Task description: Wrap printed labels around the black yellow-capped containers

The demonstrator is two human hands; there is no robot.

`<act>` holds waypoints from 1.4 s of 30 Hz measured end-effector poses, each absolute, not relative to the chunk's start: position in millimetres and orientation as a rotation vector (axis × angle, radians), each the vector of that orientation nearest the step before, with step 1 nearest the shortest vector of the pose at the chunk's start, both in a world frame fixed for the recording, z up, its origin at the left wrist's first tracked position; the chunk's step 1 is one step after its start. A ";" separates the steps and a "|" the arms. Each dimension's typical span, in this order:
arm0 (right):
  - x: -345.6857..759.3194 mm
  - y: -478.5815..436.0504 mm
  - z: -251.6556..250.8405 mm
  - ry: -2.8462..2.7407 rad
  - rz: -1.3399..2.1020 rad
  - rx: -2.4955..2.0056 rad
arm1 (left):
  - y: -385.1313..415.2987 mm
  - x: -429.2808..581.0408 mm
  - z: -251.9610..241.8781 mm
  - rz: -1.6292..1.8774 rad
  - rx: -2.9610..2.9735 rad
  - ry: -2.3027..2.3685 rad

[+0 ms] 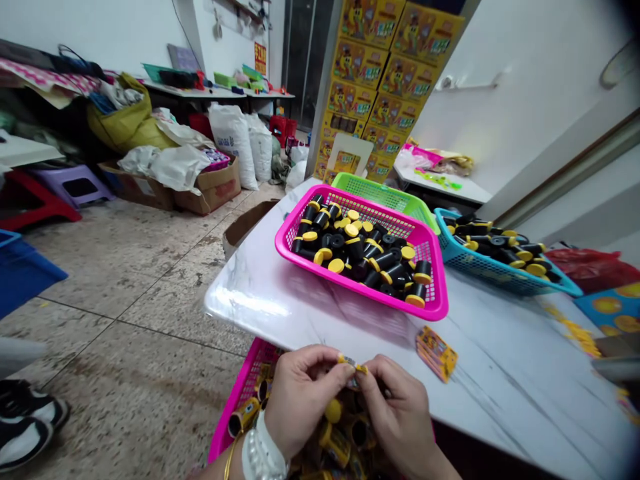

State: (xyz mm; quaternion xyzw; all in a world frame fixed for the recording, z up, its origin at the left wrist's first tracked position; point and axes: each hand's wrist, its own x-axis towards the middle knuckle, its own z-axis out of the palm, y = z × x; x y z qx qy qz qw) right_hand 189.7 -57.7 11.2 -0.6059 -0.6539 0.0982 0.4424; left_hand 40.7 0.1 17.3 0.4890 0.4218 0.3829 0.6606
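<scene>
My left hand (303, 400) and my right hand (400, 417) meet near the table's front edge, thumbs and fingertips pinching a small yellow printed label (353, 365). My fingers cover much of it, and whether it wraps round something is hidden. Under my hands is a lower pink basket (231, 415) of yellow-wrapped small canisters (245, 417). To the right, a piece of orange-yellow printed labels (437, 353) lies on the table. Beyond my hands, black canisters with yellow lids (355, 248) fill another pink basket (363, 293).
The white marbled table (480, 360) carries a green basket (385, 193) and a blue basket (505, 277) of black canisters. Stacked yellow printed boxes (385, 80) rise behind. White sacks (233, 140) and cardboard boxes (215, 187) stand on the floor at left.
</scene>
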 end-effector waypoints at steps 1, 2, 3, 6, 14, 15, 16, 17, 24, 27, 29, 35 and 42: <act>190.9 -56.4 14.1 -1.662 0.259 -1.496 | 2.0 38.9 16.6 0.867 1.132 0.959; 193.6 -54.7 18.4 -1.711 0.291 -1.485 | 3.7 36.9 15.5 0.870 1.153 0.970; 197.9 -52.1 24.2 -1.762 0.319 -1.472 | 5.1 35.0 14.3 0.876 1.170 0.983; 220.4 -33.2 51.3 -1.882 0.147 -1.432 | 5.8 30.3 11.8 0.886 1.222 1.025; 282.6 81.4 102.6 -2.503 -0.477 -1.625 | 4.0 28.8 16.9 0.860 1.166 1.024; 286.4 89.1 102.4 -2.521 -0.455 -1.645 | 5.1 29.0 15.7 0.831 1.105 1.006; 289.7 93.6 101.8 -2.524 -0.437 -1.660 | 6.2 29.1 14.0 0.797 1.034 0.977; 292.9 95.4 101.1 -2.504 -0.423 -1.673 | 7.1 29.1 12.0 0.763 0.956 0.939; 310.4 59.9 111.7 -2.216 -0.530 -1.814 | 7.9 28.3 8.7 0.630 0.703 0.847; 300.9 18.2 112.2 -1.935 -0.503 -1.805 | 8.1 27.3 10.3 0.655 0.788 0.874; 288.3 -12.9 97.8 -1.721 -0.173 -1.746 | 8.2 27.9 8.7 0.697 0.821 0.896; 261.8 -67.8 17.8 -1.735 0.215 -1.708 | 7.6 33.2 1.5 0.642 0.712 0.873; 239.3 -82.5 15.1 -1.001 0.834 -1.419 | 9.8 44.2 11.3 0.638 0.604 0.826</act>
